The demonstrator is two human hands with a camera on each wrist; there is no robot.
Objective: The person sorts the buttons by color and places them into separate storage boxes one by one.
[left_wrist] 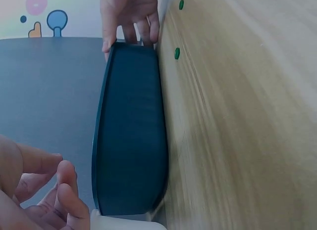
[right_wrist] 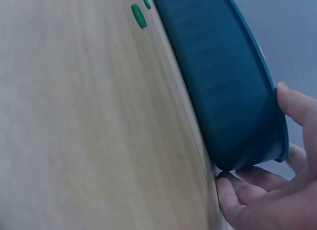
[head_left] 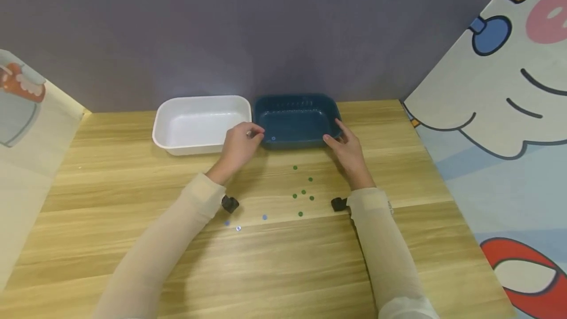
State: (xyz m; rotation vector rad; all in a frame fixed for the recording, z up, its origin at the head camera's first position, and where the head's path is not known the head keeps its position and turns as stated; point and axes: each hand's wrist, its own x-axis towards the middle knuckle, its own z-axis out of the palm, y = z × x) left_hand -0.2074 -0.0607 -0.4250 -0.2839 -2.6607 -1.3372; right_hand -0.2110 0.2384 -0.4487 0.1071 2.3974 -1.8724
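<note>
My right hand [head_left: 349, 154] grips the near right corner of a dark blue plastic tray [head_left: 294, 144], thumb at the rim and fingers against the outside wall, as the right wrist view shows. At the tray's left end hovers my left hand [head_left: 239, 146], thumb and fingertips drawn close together; whether something small is between them cannot be seen. Inside the blue tray, near that hand, lies one small blue button-like disc [head_left: 273, 138]. A white tray [head_left: 195, 150] stands directly left of the blue one, partly behind my left hand.
Several small green discs [head_left: 303, 192] lie scattered on the wooden table [head_left: 283, 270] in front of the blue tray. Three blue discs [head_left: 265, 217] lie nearer me, to the left. Behind both trays rises a grey partition [head_left: 248, 28]; printed panels [head_left: 522, 181] flank the table.
</note>
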